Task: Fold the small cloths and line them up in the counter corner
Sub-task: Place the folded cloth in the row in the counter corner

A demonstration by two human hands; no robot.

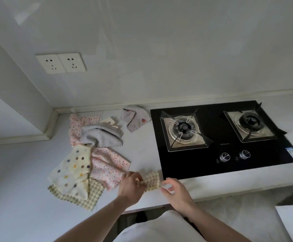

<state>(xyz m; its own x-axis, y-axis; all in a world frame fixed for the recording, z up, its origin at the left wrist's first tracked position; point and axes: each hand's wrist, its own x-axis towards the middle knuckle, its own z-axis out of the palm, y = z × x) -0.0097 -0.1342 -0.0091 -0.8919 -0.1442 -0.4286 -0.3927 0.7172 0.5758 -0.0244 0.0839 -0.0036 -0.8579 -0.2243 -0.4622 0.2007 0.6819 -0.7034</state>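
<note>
Both hands, left [131, 183] and right [172, 188], pinched check cloth [151, 179], bunched. Left of grip: pile [93, 151] unfolded. Corner [63, 112] unlined; task barely begun.

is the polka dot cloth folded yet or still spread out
Spread out: the polka dot cloth lies open and flat on the counter, overlapping a checked one.

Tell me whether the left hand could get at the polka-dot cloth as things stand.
Probably not at once: the left hand grips the checked cloth with the right hand. Once it lets go, yes: the polka-dot cloth lies uncovered just to its left.
</note>
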